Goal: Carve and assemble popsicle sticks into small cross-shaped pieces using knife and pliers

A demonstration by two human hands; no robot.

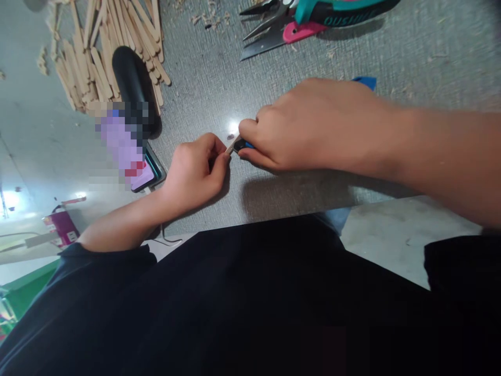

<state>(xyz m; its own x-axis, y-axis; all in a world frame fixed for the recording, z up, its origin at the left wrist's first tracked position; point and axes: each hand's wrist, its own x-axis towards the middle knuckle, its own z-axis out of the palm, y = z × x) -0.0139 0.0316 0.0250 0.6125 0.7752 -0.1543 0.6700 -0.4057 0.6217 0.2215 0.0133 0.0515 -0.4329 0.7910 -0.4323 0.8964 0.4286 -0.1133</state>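
Between the thumb and fingers of my left hand (199, 169) a thin pale wooden stick (231, 145) is pinched. My right hand (301, 128) is closed round a blue utility knife (366, 82); its blue end sticks out behind the hand, and its black tip shows beside the thumb. The knife's tip and the stick meet in the small gap between my two hands. My right fingers hide most of the knife, and its blade cannot be made out. The stick's far end runs up against my right forefinger.
Loose wooden craft sticks (94, 68) lie in a heap at upper left. A black rounded object (131, 73) and a phone (158, 169) lie near them. Teal-handled pliers (270, 21) and a pink-handled blade (301, 32) rest at the top, among wood shavings (213, 20) on the grey table (203, 89).
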